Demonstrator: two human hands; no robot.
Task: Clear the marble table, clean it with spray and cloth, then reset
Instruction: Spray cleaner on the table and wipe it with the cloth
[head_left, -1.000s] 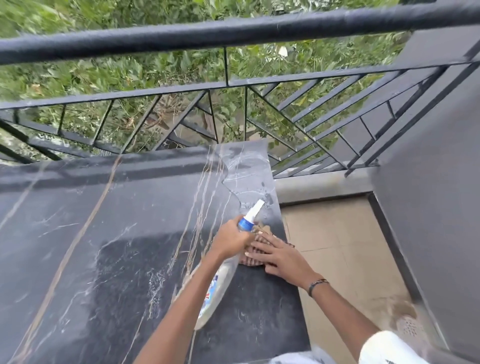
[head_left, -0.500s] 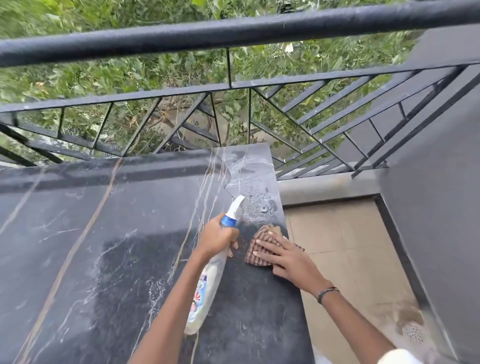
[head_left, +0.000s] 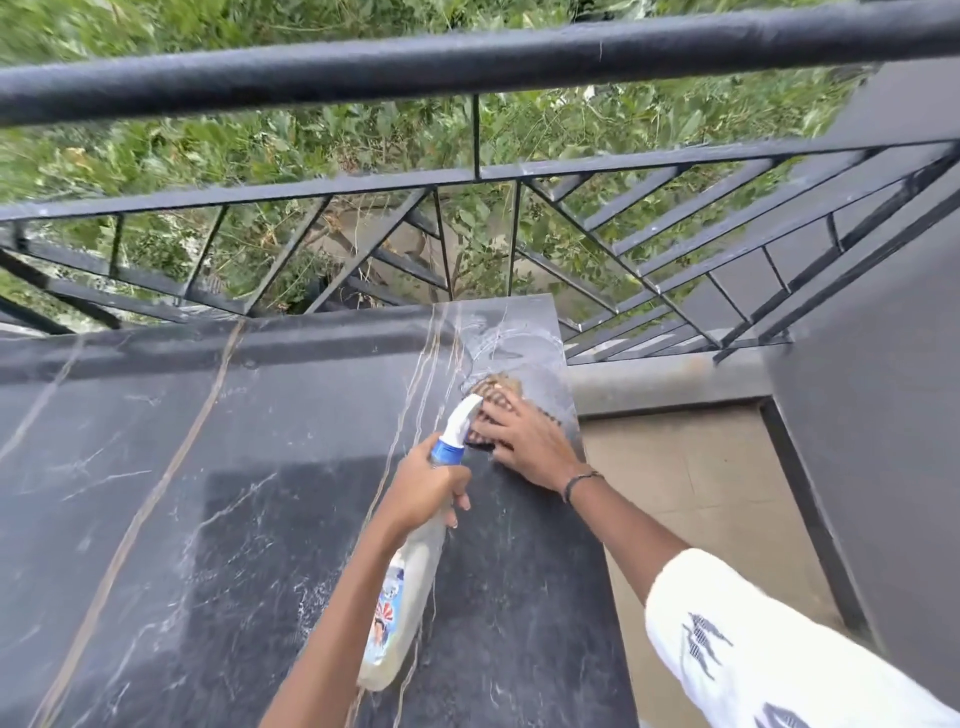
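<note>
Both grips are busy at the far right corner of the desk (head_left: 156, 493), a dark marble slab with pale and tan veins running across it. Left hand (head_left: 423, 493) is wrapped round the neck of a spray bottle (head_left: 405, 597), fingers curled below the blue collar, so that grip is closed on the bottle. Its white nozzle points away toward the corner, and the pale body with a printed label slopes back under the forearm, above the stone. Right hand (head_left: 524, 441) lies flat on a checked cloth (head_left: 493, 395), fingers spread and fairly straight, pressing it onto the marble; that grip is wide, holding the cloth down rather than clutching it. The cloth is bunched, brown and cream, and sits just beside the nozzle tip, close to the right edge of the slab. Marble around and beyond the cloth looks wet and streaked, with a lighter sheen than the rest. A dark wristband (head_left: 579, 483) circles the right wrist, and a white sleeve (head_left: 753, 639) with a dark pattern covers the upper arm.

Past the slab stands a black metal railing (head_left: 467, 62) with slanted bars, green leaves showing through it. To the right, beige floor tiles (head_left: 691, 493) lie below the slab's edge, and a grey wall (head_left: 883, 364) rises on the far right.
</note>
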